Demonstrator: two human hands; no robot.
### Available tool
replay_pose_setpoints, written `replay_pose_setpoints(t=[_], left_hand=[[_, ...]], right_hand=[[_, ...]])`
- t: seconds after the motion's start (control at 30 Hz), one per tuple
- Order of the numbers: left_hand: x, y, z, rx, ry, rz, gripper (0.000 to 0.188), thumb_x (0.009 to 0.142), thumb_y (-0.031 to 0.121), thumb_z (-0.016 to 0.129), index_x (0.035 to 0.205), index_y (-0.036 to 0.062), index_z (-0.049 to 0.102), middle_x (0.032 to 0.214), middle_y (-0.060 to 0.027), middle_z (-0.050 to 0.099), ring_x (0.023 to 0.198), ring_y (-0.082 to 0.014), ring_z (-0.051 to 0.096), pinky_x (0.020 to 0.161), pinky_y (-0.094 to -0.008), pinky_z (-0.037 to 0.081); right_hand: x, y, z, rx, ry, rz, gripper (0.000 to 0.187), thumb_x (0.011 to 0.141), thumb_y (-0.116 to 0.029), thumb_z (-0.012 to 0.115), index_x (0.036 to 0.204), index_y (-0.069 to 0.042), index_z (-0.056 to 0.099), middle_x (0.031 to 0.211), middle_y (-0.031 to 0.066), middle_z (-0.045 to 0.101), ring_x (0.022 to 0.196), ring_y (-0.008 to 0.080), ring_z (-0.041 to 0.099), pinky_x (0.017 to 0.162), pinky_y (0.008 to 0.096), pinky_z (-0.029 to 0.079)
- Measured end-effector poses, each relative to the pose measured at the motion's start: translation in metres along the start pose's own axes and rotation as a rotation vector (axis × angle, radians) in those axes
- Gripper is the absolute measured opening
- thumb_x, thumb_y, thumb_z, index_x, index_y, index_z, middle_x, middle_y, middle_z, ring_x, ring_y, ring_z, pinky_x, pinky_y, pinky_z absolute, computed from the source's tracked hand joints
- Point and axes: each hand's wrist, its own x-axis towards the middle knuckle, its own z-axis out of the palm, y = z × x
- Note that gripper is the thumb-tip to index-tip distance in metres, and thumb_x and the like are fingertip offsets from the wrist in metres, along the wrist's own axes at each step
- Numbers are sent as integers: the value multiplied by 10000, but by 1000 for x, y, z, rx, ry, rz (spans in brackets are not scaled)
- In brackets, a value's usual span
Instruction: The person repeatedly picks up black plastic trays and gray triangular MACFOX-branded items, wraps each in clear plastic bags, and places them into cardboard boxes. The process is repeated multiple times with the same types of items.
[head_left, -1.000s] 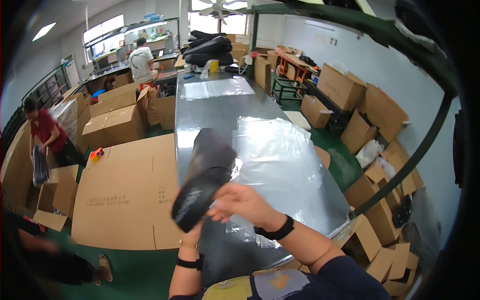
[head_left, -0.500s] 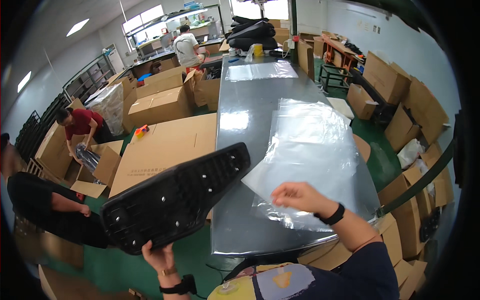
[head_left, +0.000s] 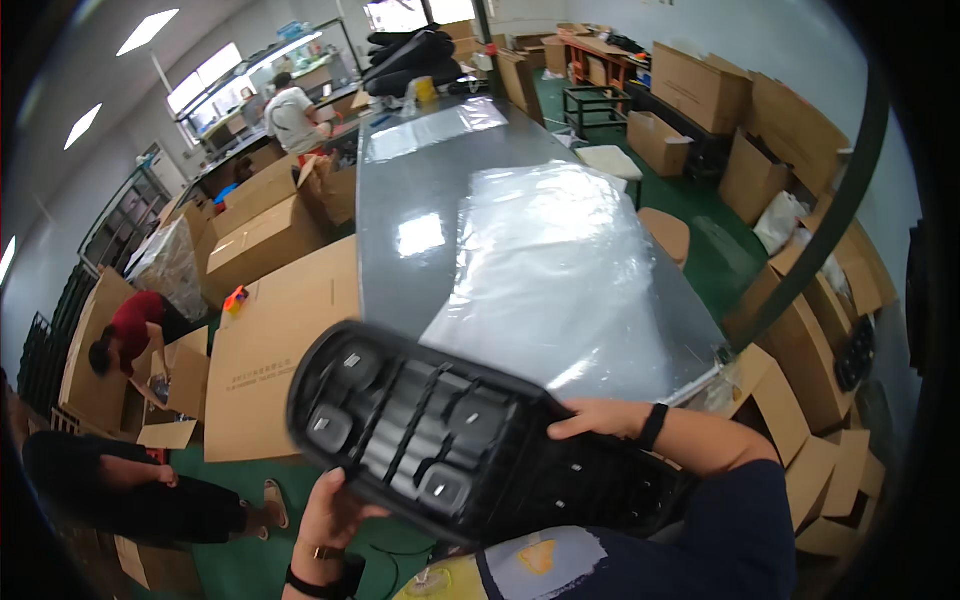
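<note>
A long black moulded seat, its ribbed plastic underside and small metal fittings facing up, is held low across my body, over the near end of the table. My left hand grips its near edge toward the wide end. Farther right, my right hand is closed on the far edge at the narrowing part, thumb on the underside; the seat hides its other fingers. Just beyond the seat lies a stack of clear plastic bags on the grey metal table.
More clear bags and a pile of black padded pieces occupy the table's far end. A flat carton adjoins its left side. Co-workers stand at left, one in red. A dark post and several cartons line the right.
The seat has swung right and closer to my body, its wide end turning left and its underside upward. My right hand has left the plastic bags and taken hold of it. The view has shifted.
</note>
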Motion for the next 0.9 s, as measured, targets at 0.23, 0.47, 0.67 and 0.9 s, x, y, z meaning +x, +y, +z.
replay_pose_setpoints(t=[0.23,0.47,0.67,0.9], left_hand=[[146,-37,80,880,-417,219,298,935,214,548,1177,44,585,1102,-92,633,991,-244,630,796,-335,511],[266,-142,97,1632,-301,486,452,719,346,761,1052,86,601,1001,-104,590,944,-303,585,794,-404,495],[301,-164,119,1550,-271,604,463,696,376,774,1009,100,574,993,-99,542,971,-289,559,807,-392,483],[342,-176,118,1677,-439,634,362,737,367,741,923,99,585,928,-102,553,889,-312,562,786,-400,474]], right_hand=[[-142,84,-9,491,715,-323,440,785,-116,654,1194,0,538,1048,101,643,957,235,631,876,355,493],[-223,183,19,808,1084,-498,409,721,-261,680,1025,8,631,932,153,678,833,299,670,771,414,556],[-230,187,57,832,1236,-487,357,702,-313,678,865,4,660,825,158,680,723,308,667,654,424,559],[-218,161,66,884,1243,-415,368,670,-201,681,932,52,631,817,171,678,717,312,676,665,405,572]])
